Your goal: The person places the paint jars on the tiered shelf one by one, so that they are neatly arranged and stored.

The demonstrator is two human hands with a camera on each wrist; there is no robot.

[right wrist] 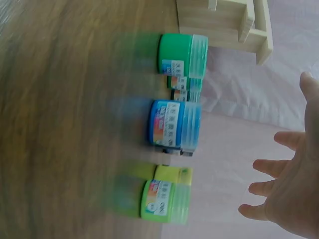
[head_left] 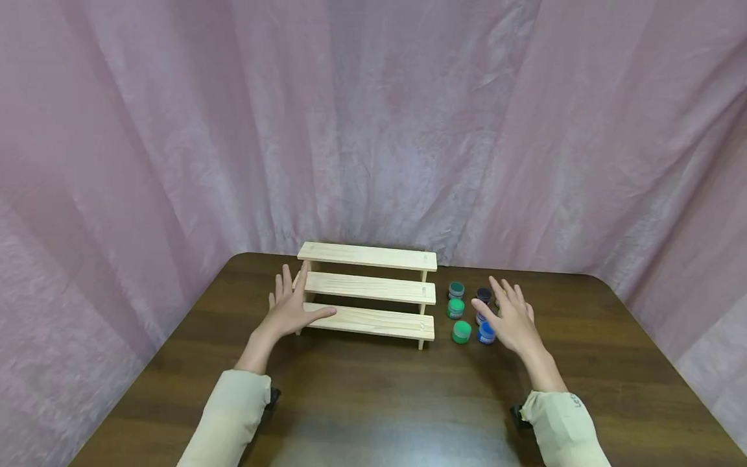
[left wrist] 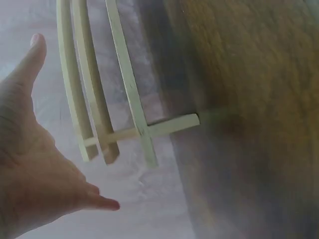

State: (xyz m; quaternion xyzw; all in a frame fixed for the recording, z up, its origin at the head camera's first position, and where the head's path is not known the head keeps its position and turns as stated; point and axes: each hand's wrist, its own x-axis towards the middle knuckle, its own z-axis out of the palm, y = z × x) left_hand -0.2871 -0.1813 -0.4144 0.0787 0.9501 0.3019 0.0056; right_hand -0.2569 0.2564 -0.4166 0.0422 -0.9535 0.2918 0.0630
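A pale wooden three-tier shelf [head_left: 370, 287] stands on the table with bare steps. My left hand [head_left: 290, 312], fingers spread, hovers at its left end and overlaps it in the head view. To the right of the shelf are several small paint jars with clear lids, among them a green jar [head_left: 462, 332], a blue jar [right wrist: 167, 122] and a light green jar [right wrist: 159, 201]. Above the jars on the right hovers my right hand [head_left: 510, 318], fingers apart and holding nothing; it hides some of them in the head view. A yellow jar [right wrist: 174, 174] shows in the right wrist view.
The dark brown wooden table [head_left: 373, 395] has rounded far corners. A pink curtain [head_left: 408, 130] hangs right behind its far edge and along both sides. Dark wrist straps show below both pale sleeves [head_left: 230, 408].
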